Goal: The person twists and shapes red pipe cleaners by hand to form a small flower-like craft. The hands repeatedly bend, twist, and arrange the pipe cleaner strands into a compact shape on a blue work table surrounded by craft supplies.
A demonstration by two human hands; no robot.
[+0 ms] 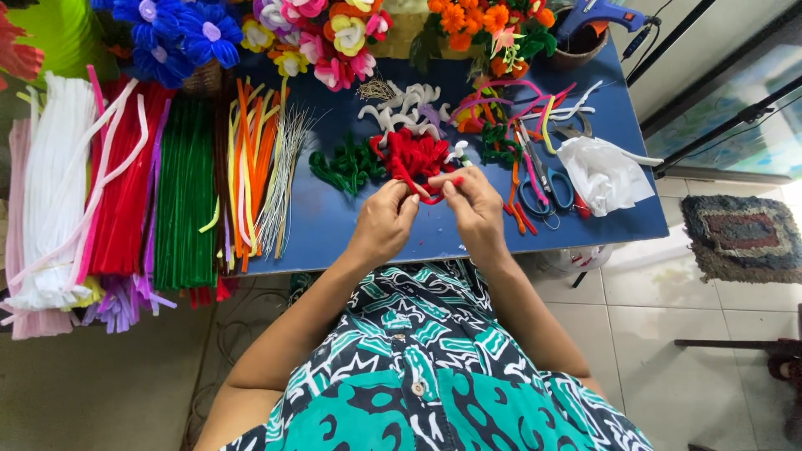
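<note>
Bending a red pipe cleaner (431, 194) is the work shown: it is pinched between both hands just above the near edge of the blue worktop (334, 225), in front of a heap of finished red loops (413, 153). The left hand (386, 219) is closed on one end, thumb against forefinger; the right hand (474, 207) is closed on the other, with a short red tip showing past its fingers. For a clean bend, the grip would best be kept close to the fold, so the wire core turns at one spot and the pile is not crushed — a judgement, not something seen.

Sorted stock is laid out on the worktop: white stems (54, 184) at the far left, then red stems (125, 192), green stems (185, 192) and orange and yellow stems (251, 167), with thin bare wires (284, 175) beside them. Green loops (347, 167) and white loops (405, 108) lie near the red heap. Blue-handled scissors (543, 188) and a crumpled white plastic bag (603, 174) are to the right; finished flowers (334, 38) and a blue glue gun (606, 15) stand along the far edge.

Pale floor tiles (668, 334) are seen below — a woven mat (743, 235) lies by a glass door.
</note>
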